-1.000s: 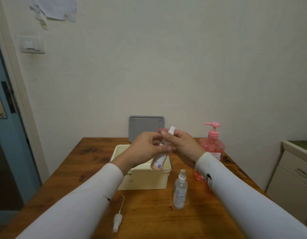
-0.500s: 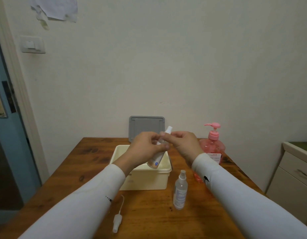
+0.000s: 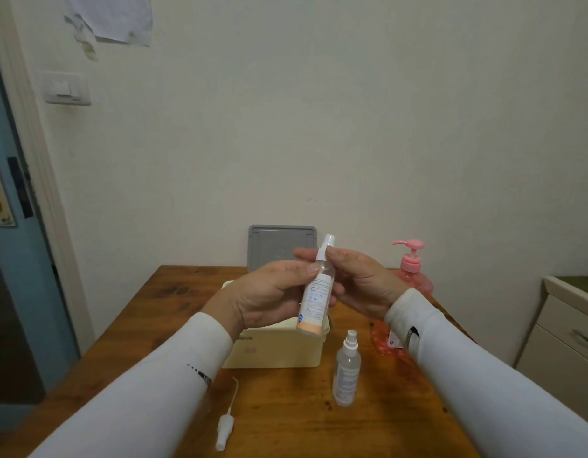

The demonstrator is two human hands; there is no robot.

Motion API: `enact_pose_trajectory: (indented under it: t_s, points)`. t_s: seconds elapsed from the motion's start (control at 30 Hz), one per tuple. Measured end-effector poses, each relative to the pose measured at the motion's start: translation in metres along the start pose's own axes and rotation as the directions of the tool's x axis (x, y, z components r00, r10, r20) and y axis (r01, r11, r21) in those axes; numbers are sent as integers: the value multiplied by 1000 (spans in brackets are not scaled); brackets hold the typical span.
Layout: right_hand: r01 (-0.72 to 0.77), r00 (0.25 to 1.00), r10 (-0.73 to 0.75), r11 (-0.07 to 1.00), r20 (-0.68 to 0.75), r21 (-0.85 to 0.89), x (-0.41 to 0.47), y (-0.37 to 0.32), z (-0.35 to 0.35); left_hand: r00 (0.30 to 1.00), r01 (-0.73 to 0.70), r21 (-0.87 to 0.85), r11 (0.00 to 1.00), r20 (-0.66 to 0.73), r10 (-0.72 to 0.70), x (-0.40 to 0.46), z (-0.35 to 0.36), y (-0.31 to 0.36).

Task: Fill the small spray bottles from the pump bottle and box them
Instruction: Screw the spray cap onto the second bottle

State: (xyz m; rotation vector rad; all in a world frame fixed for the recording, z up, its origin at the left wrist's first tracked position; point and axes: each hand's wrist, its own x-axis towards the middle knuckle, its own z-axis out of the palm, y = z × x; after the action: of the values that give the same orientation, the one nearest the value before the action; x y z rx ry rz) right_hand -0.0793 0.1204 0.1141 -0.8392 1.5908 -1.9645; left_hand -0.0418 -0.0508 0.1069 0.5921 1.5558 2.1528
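Observation:
My left hand (image 3: 269, 297) grips a small spray bottle (image 3: 315, 299) around its body, above the cream box (image 3: 272, 353). The bottle is tilted slightly, has a white label and some pinkish liquid at its bottom. My right hand (image 3: 358, 282) pinches its white spray top with thumb and fingertips. A second small spray bottle (image 3: 346, 370) stands upright on the wooden table (image 3: 286, 421) in front of the box. The pink pump bottle (image 3: 409, 272) stands behind my right wrist, partly hidden. A loose white spray head with its tube (image 3: 226, 424) lies near the front edge.
A grey lid (image 3: 279, 246) leans against the wall behind the box. A cream cabinet with a drawer handle (image 3: 570, 338) stands to the right of the table. A door frame (image 3: 31, 180) rises on the left.
Both hands have drawn the held bottle a little toward me and turned it more upright. My right fingers stay on its spray top. The other items have not moved.

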Motion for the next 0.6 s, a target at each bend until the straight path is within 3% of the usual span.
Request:
enact_pose_trajectory:
  t_s: [0.1, 0.23, 0.6]
  points:
    - [1, 1000, -1, 1000, -26, -23, 1, 2, -1, 1000, 5, 1, 1000, -11, -5, 0, 0, -2]
    - [-23, 997, 14, 993, -80, -118, 4, 6, -8, 992, 43, 267, 963, -126, -9, 0, 0, 2]
    - [41, 944, -162, 922, -288, -385, 15, 9, -7, 921, 17, 592, 805, -323, 218, 6, 1, -7]
